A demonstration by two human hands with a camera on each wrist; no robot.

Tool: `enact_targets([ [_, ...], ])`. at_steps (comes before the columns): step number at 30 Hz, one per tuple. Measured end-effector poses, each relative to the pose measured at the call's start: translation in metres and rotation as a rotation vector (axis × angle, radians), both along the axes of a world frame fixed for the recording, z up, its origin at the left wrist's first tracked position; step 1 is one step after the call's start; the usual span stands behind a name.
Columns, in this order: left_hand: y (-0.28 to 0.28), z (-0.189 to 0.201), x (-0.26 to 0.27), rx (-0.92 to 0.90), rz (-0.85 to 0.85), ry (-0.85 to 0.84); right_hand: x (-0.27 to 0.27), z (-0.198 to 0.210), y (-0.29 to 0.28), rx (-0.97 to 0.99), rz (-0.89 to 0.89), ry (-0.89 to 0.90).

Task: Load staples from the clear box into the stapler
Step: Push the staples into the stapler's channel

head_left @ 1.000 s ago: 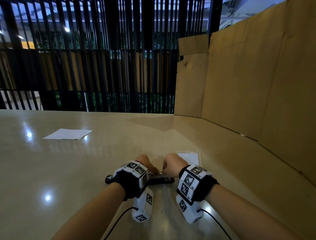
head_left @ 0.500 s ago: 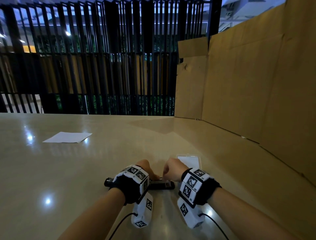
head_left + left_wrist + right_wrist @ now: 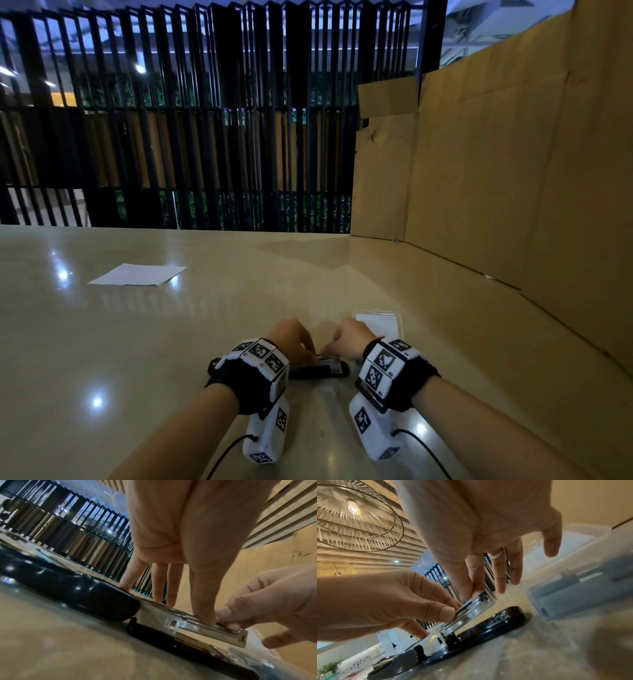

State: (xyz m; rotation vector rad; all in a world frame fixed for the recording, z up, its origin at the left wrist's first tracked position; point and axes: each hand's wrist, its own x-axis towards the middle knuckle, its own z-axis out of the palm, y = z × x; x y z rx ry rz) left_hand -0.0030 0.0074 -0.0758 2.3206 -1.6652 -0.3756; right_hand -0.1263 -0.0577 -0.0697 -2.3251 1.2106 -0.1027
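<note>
A black stapler (image 3: 318, 370) lies flipped open on the beige table, its top cover (image 3: 68, 585) folded back to the left and its shiny metal magazine (image 3: 205, 632) raised above the base (image 3: 496, 622). My left hand (image 3: 291, 337) holds the magazine between thumb and fingers (image 3: 188, 613). My right hand (image 3: 346, 339) pinches a thin strip of staples (image 3: 465, 605) lying along the magazine's front end, thumb and forefinger closed on it (image 3: 475, 595). The clear box (image 3: 376, 323) sits just behind my right hand, holding grey staple strips (image 3: 573, 588).
A white sheet of paper (image 3: 137, 274) lies far left on the glossy table (image 3: 171, 342). A tall cardboard wall (image 3: 496, 188) lines the right side and back right corner. Black vertical bars (image 3: 205, 137) stand beyond the table's far edge.
Both hands have stayed at the stapler, a little lower in the head view as the camera tilted up. Their hold looks the same.
</note>
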Motion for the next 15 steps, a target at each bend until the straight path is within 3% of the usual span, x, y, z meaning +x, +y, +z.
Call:
enact_targets([
  [9,0.0021,0.0011,-0.0049,0.012,-0.067,-0.01,0.0031,0.002,0.0038,-0.202,0.012,0.167],
  [15,0.0001,0.0016,-0.0099,0.04,-0.051,-0.111,-0.0001,0.0019,0.0077,-0.262,0.047,0.195],
])
